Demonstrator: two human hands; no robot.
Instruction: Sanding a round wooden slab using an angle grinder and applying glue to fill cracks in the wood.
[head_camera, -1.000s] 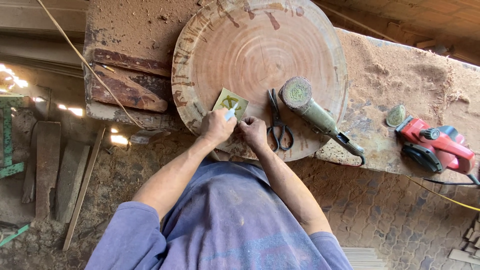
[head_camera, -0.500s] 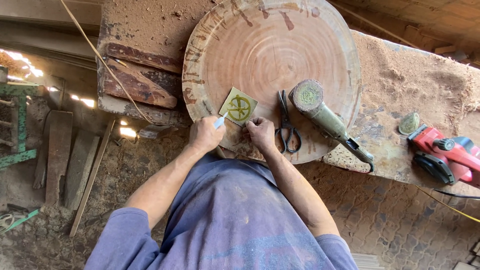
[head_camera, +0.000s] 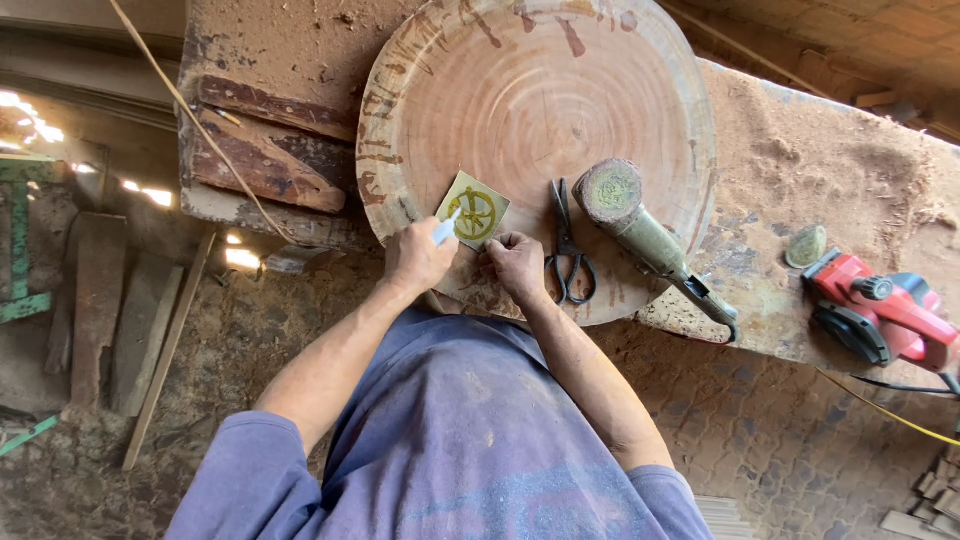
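A big round wood slab (head_camera: 540, 90) lies on a dusty workbench. Near its front edge rests a small square of sandpaper (head_camera: 473, 211) with a greenish ring-and-cross glue mark. My left hand (head_camera: 417, 258) grips a small white glue tube (head_camera: 445, 229), its tip touching the square's left side. My right hand (head_camera: 516, 264) is closed, its fingers pinning the square's near corner to the slab.
Black scissors (head_camera: 566, 247) and a green angle grinder (head_camera: 640, 230) lie on the slab right of my hands. A red power sander (head_camera: 880, 310) and a round sanding disc (head_camera: 806, 246) sit on the sawdust-covered bench (head_camera: 820, 150). Boards lean at the left.
My left hand has shifted right with the tube, from just off the square's left corner onto its surface. My right hand stays on the near corner.
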